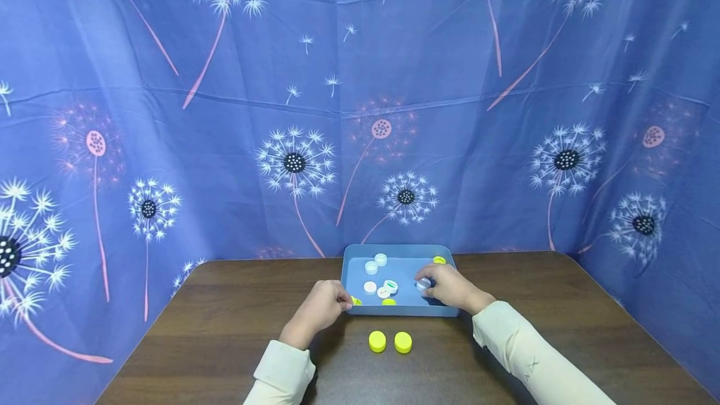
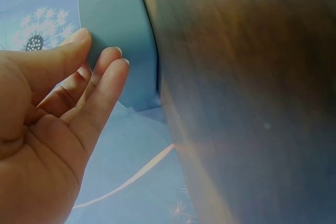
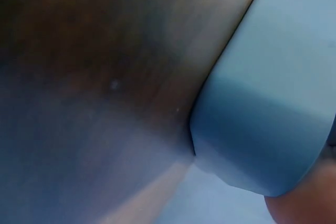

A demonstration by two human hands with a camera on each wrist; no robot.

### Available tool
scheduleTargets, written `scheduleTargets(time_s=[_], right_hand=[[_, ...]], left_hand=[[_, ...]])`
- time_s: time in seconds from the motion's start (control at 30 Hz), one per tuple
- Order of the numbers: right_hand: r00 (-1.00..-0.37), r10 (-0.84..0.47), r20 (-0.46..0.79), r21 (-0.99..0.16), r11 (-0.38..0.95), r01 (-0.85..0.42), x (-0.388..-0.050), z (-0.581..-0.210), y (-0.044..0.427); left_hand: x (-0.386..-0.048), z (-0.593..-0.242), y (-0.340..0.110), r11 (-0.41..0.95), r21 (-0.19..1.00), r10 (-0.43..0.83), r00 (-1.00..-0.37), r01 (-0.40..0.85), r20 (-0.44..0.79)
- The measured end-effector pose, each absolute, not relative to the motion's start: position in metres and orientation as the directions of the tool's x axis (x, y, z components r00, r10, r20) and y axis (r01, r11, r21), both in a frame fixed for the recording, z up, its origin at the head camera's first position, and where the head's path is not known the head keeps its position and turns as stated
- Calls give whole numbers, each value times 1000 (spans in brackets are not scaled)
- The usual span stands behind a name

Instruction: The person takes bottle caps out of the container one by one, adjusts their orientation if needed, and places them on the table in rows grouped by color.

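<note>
A blue tray (image 1: 416, 310) holds bottle caps. My left hand (image 1: 322, 306) is at its front left corner, thumb and fingers bent, fingertips beside a yellow cap (image 1: 356, 300). In the left wrist view the left hand (image 2: 58, 114) overlaps the tray's outer wall (image 2: 118, 14); whether it pinches anything is hidden. My right hand (image 1: 452, 286) reaches over the tray's right side, thumb and finger around a clear cap (image 1: 424, 284). The right wrist view shows the tray's wall (image 3: 262, 124) and a sliver of the hand (image 3: 310, 198).
White caps (image 1: 369, 287) and translucent caps (image 1: 371, 267) lie in the tray's left half. Another yellow cap (image 1: 439, 260) is at its back right, one (image 1: 389, 302) at its front. Two yellow caps (image 1: 377, 341) sit on the wooden table (image 1: 225, 330). A blue curtain (image 1: 478, 192) hangs behind.
</note>
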State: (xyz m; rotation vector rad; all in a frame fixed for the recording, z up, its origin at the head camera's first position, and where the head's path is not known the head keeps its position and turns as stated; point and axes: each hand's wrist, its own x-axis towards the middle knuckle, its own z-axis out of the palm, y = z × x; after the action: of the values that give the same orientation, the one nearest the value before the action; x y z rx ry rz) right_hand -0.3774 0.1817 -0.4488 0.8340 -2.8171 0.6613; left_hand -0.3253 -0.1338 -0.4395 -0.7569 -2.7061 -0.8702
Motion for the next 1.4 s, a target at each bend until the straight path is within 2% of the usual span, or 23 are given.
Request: scheduleTargets(time_s=[0.53, 0.8, 1.13, 1.4], right_hand=[[-873, -432, 226, -410, 771, -488, -373, -448, 179], [-894, -385, 231, -481, 753, -449, -364, -443, 175], [-833, -440, 335, -528, 644, -553, -338, -420, 150], [-734, -551, 397, -488, 551, -677, -310, -415, 124]], left_hand=[[-325, -439, -134, 716, 497, 386, -871, 490, 303], [-325, -440, -132, 722, 502, 373, -879, 476, 296], [-324, -437, -131, 737, 490, 364, -884, 466, 294], [-323, -436, -128, 754, 485, 342, -895, 443, 286]])
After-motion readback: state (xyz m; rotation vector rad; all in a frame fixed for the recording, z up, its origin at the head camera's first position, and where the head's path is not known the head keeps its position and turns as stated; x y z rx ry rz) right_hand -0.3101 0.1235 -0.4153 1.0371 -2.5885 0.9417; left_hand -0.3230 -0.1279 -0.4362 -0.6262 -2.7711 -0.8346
